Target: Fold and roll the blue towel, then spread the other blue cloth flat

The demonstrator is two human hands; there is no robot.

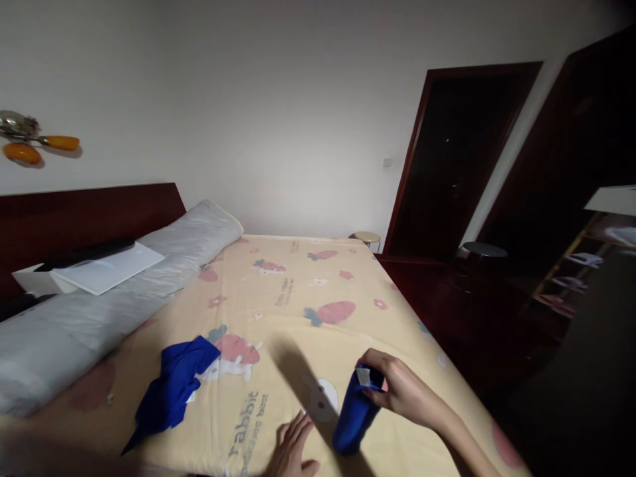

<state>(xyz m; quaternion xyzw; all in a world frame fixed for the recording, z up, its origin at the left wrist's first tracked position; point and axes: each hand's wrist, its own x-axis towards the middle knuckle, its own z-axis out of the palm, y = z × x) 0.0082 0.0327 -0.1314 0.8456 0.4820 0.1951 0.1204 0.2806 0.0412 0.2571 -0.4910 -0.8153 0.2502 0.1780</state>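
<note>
Blue pouch is pinched at rim by R hand. L hand, fingers apart, is held nr bed

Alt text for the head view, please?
The right hand grips the upper end of a blue, tube-shaped fabric item over a cream bedsheet printed with carrots and rabbits; the left hand is open beside it. A crumpled blue cloth lies farther left, toward a long grey pillow.
</note>
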